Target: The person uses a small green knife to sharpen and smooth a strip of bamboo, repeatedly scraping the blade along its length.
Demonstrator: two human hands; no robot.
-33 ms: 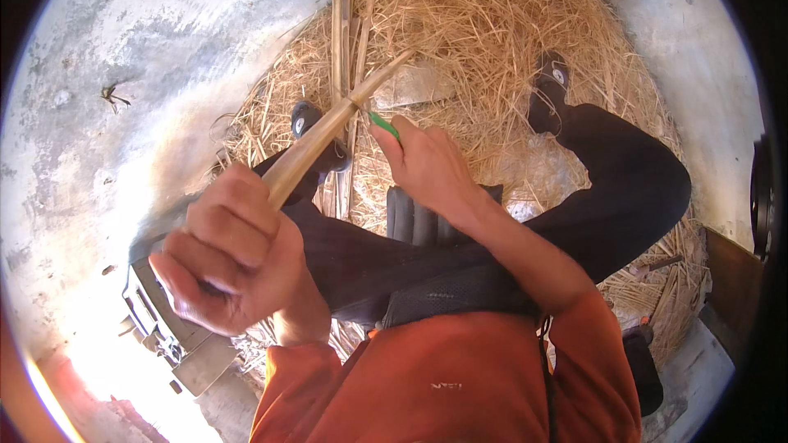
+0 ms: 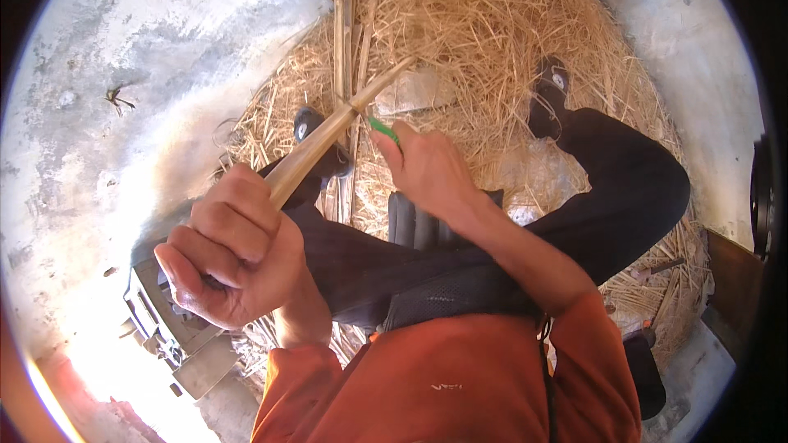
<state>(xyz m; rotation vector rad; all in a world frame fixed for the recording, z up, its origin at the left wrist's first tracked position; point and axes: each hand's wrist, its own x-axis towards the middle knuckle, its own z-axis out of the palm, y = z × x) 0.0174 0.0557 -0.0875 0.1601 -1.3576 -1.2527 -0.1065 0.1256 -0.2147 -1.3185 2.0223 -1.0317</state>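
Observation:
My left hand [image 2: 242,242] is closed in a fist round the near end of a pale bamboo strip [image 2: 316,145]. The strip slants up and away to the right, and a darker ring crosses it partway along. My right hand [image 2: 431,168] is closed on the green handle of a knife [image 2: 383,130], with the thumb along it. The blade meets or lies very near the strip by that ring; most of it is too small or hidden to make out.
Loose straw and shavings [image 2: 476,16] cover the floor ahead. Long bamboo strips [image 2: 339,41] lie by my left shoe [image 2: 308,125]. My dark-trousered legs [image 2: 624,172] are spread under my arms. Pale walls [image 2: 164,57] rise at both sides, and a grey metal device [image 2: 168,312] stands at the lower left.
The strip's far tip sits slightly lower and my left fist slightly higher. The whole view has shifted a little as well. Both hands keep their holds.

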